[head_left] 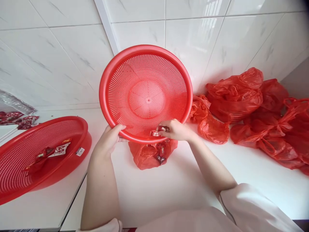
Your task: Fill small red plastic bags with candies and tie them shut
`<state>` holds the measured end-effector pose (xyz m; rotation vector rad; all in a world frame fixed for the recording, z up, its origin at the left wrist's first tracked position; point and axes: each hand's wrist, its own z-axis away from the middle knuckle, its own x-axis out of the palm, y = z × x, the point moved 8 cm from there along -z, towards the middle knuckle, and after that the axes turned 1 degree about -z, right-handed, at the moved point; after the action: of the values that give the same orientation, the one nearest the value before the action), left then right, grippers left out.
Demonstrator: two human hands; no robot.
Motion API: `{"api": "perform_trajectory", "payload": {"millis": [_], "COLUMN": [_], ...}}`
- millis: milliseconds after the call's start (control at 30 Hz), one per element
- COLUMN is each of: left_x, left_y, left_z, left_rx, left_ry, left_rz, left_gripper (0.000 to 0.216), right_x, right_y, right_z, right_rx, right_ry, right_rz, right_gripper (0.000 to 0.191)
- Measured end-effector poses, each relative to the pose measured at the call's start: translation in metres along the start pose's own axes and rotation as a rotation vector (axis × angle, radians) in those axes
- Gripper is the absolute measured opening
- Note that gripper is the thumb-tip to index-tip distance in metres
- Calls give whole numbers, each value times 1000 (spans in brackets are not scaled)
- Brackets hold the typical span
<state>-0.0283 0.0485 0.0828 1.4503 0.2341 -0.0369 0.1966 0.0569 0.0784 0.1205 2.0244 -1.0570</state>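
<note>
left hand (109, 138) gripping the lower rim of a round red perforated plastic basket (146, 93), thumb over the edge, fingers behind it. right hand (176, 130) at the same rim just beside, fingers pinched closed on a small red-and-white wrapped candy (163, 128); a second wrapped piece (154, 133) sits against the inside of the rim next to it. basket held tilted up on edge, open side facing the camera, its bottom rim above a crumpled red plastic bag (151, 154) lying open on the white counter (169, 190) with more small wrapped pieces inside. to the right, a heap of knotted red plastic bags (248, 109) against the white tiled wall (60, 54). to the left, well apart, a second red perforated basket (41, 154) lying on the counter with a few packets in it.
</note>
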Motion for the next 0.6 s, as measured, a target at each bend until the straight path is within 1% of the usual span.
{"api": "perform_trajectory", "payload": {"millis": [67, 133, 233, 333, 400, 467, 500, 567, 600], "left_x": [-7, -15, -24, -28, -30, -32, -33, -37, -40], "left_y": [0, 1, 5, 8, 8, 9, 9, 9, 8], "left_z": [-2, -2, -1, -2, -2, -3, -4, -4, -4], "left_rx": [20, 24, 30, 38, 37, 44, 47, 39, 29], "left_ry": [42, 82, 119, 135, 156, 178, 189, 221, 233], "left_rz": [2, 13, 41, 97, 134, 160, 171, 195, 207], "left_gripper": [23, 23, 19, 21, 25, 24, 22, 19, 18], "right_x": [-8, -10, -4, 4, 8, 6, 3, -10, -17], "right_y": [2, 2, 2, 11, 16, 17, 17, 17, 18], "right_z": [5, 9, 9, 6, 5, 4, 4, 5, 7], "right_rx": [28, 23, 12, 99, 135, 127, 119, 120, 126], "right_ry": [-29, -88, -151, -155, -147, -101, -58, 91, 177], "right_rz": [-24, -24, 12, 63, 54, 11, -23, -97, -129], "right_gripper": [10, 11, 9, 7, 11, 14, 15, 21, 31]}}
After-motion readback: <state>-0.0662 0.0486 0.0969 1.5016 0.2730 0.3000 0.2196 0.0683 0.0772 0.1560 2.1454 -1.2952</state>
